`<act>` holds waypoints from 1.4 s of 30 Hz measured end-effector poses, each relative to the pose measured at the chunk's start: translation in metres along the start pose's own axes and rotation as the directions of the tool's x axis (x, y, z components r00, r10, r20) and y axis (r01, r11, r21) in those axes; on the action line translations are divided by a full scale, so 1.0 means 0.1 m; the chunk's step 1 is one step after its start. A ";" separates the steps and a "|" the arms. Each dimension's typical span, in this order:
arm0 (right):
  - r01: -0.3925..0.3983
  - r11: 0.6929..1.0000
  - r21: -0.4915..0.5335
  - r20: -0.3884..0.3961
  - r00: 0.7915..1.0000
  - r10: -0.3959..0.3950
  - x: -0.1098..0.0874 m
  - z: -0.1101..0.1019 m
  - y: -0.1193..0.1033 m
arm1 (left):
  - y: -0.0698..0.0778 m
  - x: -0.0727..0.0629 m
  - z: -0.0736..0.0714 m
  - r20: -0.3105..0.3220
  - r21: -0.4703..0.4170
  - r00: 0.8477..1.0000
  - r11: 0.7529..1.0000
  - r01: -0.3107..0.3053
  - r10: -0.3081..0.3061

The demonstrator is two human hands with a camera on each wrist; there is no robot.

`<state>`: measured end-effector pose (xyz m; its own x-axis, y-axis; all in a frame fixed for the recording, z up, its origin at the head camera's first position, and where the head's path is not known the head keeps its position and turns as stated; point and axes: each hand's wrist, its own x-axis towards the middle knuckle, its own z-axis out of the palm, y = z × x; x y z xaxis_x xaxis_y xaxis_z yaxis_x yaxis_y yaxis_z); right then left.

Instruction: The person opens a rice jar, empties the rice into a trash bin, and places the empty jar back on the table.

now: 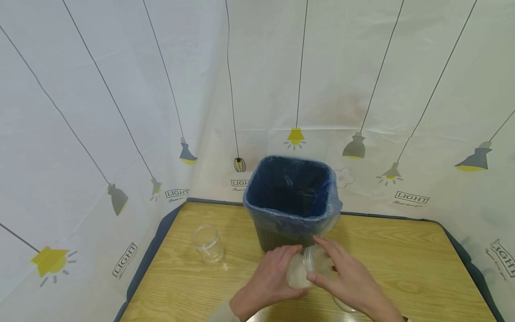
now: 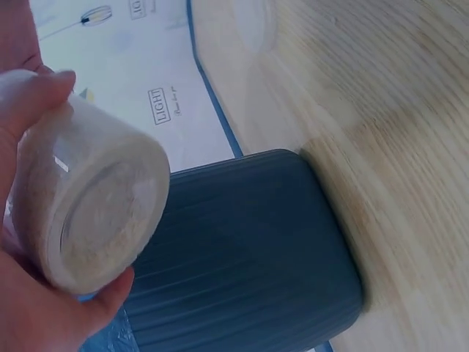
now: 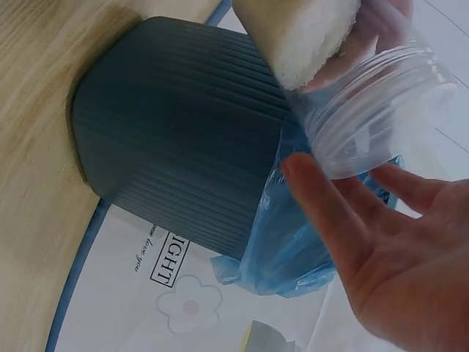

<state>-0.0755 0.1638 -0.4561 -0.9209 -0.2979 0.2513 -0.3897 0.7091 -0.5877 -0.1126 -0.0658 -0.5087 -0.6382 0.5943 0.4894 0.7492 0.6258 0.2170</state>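
A clear plastic jar point(image 1: 297, 272) with white grainy contents lies tilted on its side between both hands, in front of the bin. My left hand point(image 1: 273, 276) grips its body, with the base facing the camera in the left wrist view. The thumb and fingers of my right hand point(image 1: 348, 279) are around the clear ridged top end point(image 3: 366, 121). The white grains point(image 3: 308, 44) are heaped toward the base end. Just behind stands a dark ribbed bin point(image 3: 176, 125) with a blue plastic bag point(image 1: 335, 208) folded over its rim.
On the wooden table point(image 1: 402, 259), a clear jar point(image 1: 208, 245) stands to the left of the bin. The rim of another clear round thing point(image 1: 343, 306) shows partly under my right hand. White sheeting point(image 1: 257, 89) printed with lamps encloses the table at the back and sides.
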 end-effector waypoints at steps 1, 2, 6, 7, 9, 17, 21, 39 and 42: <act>-0.034 0.999 0.006 0.009 0.999 0.034 0.00 0.00 -0.01 | 0.01 0.00 0.01 -0.010 0.015 1.000 1.000 0.005 -0.004; -0.061 0.998 0.012 0.018 0.998 0.061 0.01 0.01 -0.02 | 0.01 -0.01 0.01 -0.016 0.030 1.000 1.000 0.009 -0.009; -0.090 0.995 0.030 0.031 0.996 0.089 0.02 0.02 -0.02 | 0.03 -0.01 0.01 -0.028 0.070 0.999 0.997 0.017 -0.015; -0.085 0.996 0.038 0.030 0.996 0.084 0.02 0.02 -0.01 | 0.03 -0.01 0.01 -0.028 0.075 0.999 0.997 0.017 -0.014; -0.071 0.996 0.057 0.032 0.997 0.070 0.02 0.02 -0.01 | 0.03 -0.01 0.01 -0.028 0.073 0.999 0.997 0.018 -0.016; 0.022 0.999 0.043 0.008 1.000 -0.022 0.00 -0.02 0.02 | 0.02 -0.01 0.03 -0.039 0.059 0.999 0.998 0.017 -0.015; 0.093 0.996 -0.013 -0.030 0.995 -0.093 -0.01 -0.02 0.04 | 0.01 -0.01 0.03 -0.013 0.020 1.000 0.999 0.027 -0.026; 0.167 0.969 0.180 -0.092 0.984 -0.153 -0.09 0.06 0.17 | -0.09 -0.16 0.13 -0.034 -0.243 0.986 0.958 0.149 -0.162; 0.157 0.945 0.285 -0.103 0.986 -0.133 -0.13 0.16 0.25 | -0.10 -0.22 0.17 -0.030 -0.350 0.969 0.910 0.220 -0.246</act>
<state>-0.0729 0.1749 -0.4868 -0.8558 -0.3218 0.4052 -0.5141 0.4410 -0.7356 -0.1088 -0.0767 -0.5359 -0.7973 0.4066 0.4461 0.6035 0.5237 0.6013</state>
